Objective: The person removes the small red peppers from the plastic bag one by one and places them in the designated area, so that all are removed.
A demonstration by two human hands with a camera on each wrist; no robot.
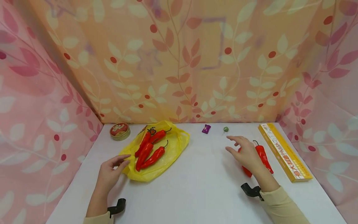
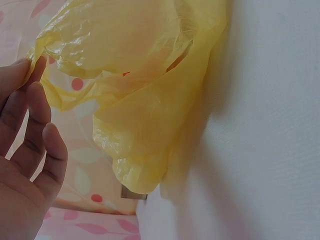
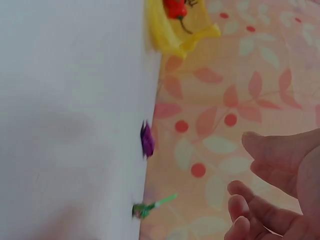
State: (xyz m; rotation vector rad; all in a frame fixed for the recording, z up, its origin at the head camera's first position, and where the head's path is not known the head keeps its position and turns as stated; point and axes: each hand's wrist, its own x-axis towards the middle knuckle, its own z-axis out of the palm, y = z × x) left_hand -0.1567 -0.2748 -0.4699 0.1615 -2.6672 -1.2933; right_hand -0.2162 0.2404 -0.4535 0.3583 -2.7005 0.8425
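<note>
Peppers and bag on bench
Left hand [image 1: 109, 174] open, touching yellow bag [image 1: 167, 152]; right hand [image 1: 246, 153] open above red pepper [image 1: 263, 157].

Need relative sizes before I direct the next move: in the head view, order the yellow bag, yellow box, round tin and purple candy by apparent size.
1. yellow bag
2. yellow box
3. round tin
4. purple candy
Bag and box are unlike in shape, so their order is less sure; the tin and candy lie farther back.
</note>
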